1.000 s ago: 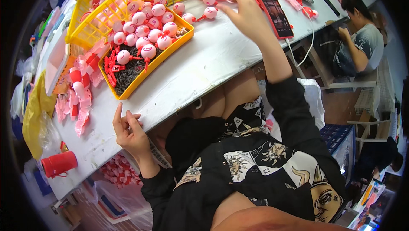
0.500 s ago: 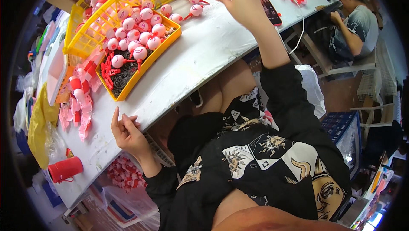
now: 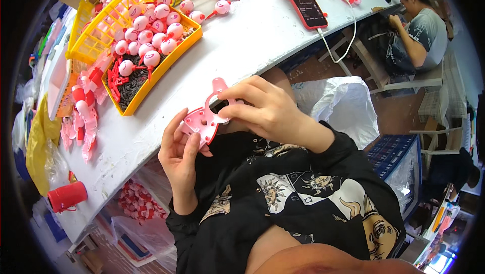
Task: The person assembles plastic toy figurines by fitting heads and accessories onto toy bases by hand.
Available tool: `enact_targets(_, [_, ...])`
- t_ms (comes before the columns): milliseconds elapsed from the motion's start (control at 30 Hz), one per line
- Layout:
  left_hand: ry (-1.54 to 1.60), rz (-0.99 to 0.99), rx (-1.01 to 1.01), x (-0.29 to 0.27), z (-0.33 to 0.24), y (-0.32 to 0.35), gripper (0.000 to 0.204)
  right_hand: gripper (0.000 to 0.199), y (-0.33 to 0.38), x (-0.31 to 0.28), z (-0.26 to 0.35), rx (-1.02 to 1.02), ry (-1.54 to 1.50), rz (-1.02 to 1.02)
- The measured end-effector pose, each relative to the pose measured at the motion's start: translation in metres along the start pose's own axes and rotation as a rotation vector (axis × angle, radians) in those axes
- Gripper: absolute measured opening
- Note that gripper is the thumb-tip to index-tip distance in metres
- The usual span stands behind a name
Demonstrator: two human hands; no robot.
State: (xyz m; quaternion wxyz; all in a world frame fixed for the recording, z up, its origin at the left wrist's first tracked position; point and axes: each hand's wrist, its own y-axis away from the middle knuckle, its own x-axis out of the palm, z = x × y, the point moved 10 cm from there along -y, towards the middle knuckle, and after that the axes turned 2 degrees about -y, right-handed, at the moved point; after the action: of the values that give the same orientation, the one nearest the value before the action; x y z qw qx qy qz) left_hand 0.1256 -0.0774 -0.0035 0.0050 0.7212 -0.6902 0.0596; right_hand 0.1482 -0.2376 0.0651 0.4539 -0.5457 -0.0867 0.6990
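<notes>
A pink plastic shell piece (image 3: 201, 125), hollow with a ring-shaped opening and small red studs inside, is held over the table's near edge. My right hand (image 3: 270, 110) pinches it near the ring at its upper end. My left hand (image 3: 179, 155) has its thumb and fingers about the lower end. Left of them, a shallow yellow tray (image 3: 164, 74) holds pink balls (image 3: 151, 58) with red stems, small red clips (image 3: 115, 83) and a heap of tiny dark parts.
A yellow basket (image 3: 83, 52) full of pink parts stands behind the tray. Pink and red shells (image 3: 87, 110) and a red cylinder (image 3: 67, 196) lie at the left. A phone (image 3: 304, 4) on a white cable lies far right. Another person (image 3: 422, 34) sits beyond.
My right hand has come back from the far side of the table, near the phone. My left hand has moved right to meet it at the pink shell.
</notes>
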Motion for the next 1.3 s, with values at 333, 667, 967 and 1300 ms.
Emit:
enact_targets(333, [0.244,-0.221,0.11,0.002,0.02,0.003,0.017,0.056,0.029,0.099,-0.022,0.622,-1.713,-0.178])
enact_targets(667, [-0.482,-0.223,0.275,0.005,-0.012,-0.018,0.037,0.042,0.015,0.114,-0.034,0.857,-2.017,-0.214])
enact_targets(967, [-0.434,-0.166,0.028,-0.06,0.011,-0.077,0.02,0.042,-0.039,0.12,-0.099,0.669,-2.039,-0.262])
enact_targets(1300, [-0.451,-0.131,0.006,-0.058,0.011,-0.075,0.023,0.041,-0.035,0.132,-0.096,0.738,-2.071,-0.205])
